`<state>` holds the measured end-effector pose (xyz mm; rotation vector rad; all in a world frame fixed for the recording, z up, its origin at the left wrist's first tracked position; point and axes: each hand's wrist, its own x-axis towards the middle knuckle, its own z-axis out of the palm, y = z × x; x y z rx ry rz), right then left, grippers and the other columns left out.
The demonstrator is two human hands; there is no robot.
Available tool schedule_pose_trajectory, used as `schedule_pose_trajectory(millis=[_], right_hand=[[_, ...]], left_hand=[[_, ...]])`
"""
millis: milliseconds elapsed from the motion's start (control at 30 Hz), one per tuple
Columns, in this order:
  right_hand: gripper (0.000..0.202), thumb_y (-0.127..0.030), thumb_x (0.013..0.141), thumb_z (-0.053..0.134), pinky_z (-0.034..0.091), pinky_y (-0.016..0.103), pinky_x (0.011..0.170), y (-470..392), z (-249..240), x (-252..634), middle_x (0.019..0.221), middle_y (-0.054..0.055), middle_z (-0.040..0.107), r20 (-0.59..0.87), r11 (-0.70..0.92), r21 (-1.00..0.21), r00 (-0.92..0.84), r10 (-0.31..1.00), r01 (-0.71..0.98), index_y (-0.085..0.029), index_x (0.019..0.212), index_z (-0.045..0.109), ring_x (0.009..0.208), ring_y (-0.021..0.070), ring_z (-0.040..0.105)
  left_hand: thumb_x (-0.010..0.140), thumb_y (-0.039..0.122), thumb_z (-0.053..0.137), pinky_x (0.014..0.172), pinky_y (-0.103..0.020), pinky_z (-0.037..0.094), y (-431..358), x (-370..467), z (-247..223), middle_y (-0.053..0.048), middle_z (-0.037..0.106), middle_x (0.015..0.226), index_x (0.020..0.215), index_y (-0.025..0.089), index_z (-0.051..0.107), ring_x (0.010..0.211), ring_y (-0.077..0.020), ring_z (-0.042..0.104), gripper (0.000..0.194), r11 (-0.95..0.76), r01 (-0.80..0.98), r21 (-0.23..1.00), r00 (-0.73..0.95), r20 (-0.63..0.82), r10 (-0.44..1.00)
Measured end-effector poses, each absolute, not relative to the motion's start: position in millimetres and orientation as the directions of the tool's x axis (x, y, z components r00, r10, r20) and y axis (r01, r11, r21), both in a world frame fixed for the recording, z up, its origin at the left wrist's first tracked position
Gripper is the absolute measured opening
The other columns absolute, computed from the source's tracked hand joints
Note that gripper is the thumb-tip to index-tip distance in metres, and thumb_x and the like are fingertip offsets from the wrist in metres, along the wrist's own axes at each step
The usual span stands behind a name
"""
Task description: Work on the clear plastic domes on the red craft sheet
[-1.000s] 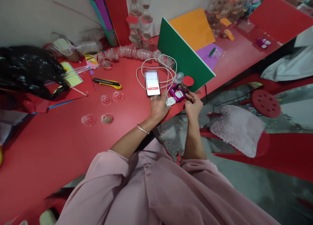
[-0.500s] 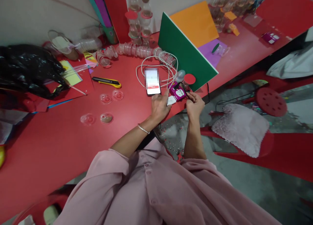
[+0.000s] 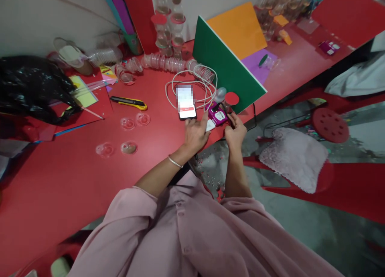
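Observation:
My left hand (image 3: 195, 135) is closed at the left end of a purple-and-white power strip (image 3: 220, 118), its fingertips beside the white part. At the strip's right end my right hand (image 3: 236, 131) is closed, thumb and fingers on the edge; a small dark piece by its fingertips is too small to name. A black plug (image 3: 217, 106) sits on top of the strip. Just beyond my left fingers lies a lit phone (image 3: 187, 108), its screen partly blurred. A looped white cable (image 3: 177, 71) runs behind the phone and down to the strip.
A green board (image 3: 225, 64) leans behind the strip, near a red-lidded cup (image 3: 231, 99). Clear plastic cups (image 3: 168, 63) lie in a row. A yellow box cutter (image 3: 129, 102) and several clear lids (image 3: 128, 147) lie leftward. A chair with a cushion (image 3: 294, 158) stands right.
My right hand has shifted slightly left and its thumb now lies against the strip's edge. My left hand stays in nearly the same place. The whole view has shifted a little.

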<state>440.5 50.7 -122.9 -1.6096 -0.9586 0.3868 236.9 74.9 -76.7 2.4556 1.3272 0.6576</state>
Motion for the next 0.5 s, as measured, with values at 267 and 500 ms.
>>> schedule_pose_trajectory(millis=[267, 500], right_hand=[[0.064, -0.019, 0.067, 0.057, 0.057, 0.048, 0.119, 45.2, -116.4, 440.4, 0.131, 0.010, 0.081, 0.267, 0.046, -0.926, 0.566, 0.780, 0.374, -0.019, 0.129, 0.073, 0.128, 0.0277, 0.076], [0.065, -0.018, 0.068, 0.057, 0.056, 0.047, 0.120, 47.1, -123.0, 439.6, 0.134, 0.012, 0.079, 0.264, 0.043, -0.930, 0.579, 0.771, 0.366, -0.017, 0.132, 0.071, 0.130, 0.0275, 0.075]], left_hand=[[0.100, 0.038, 0.067, 0.098, -0.051, 0.045, 74.3, 251.7, -79.1, -0.014, 0.080, 0.106, 0.172, 0.018, 0.033, 0.109, -0.0355, 0.069, 0.082, -0.504, 0.705, 0.500, 0.439, 0.250, 0.863], [0.101, 0.038, 0.068, 0.101, -0.051, 0.045, 75.9, 252.9, -81.7, -0.016, 0.080, 0.112, 0.173, 0.015, 0.030, 0.109, -0.0347, 0.070, 0.084, -0.505, 0.722, 0.473, 0.449, 0.236, 0.862]])
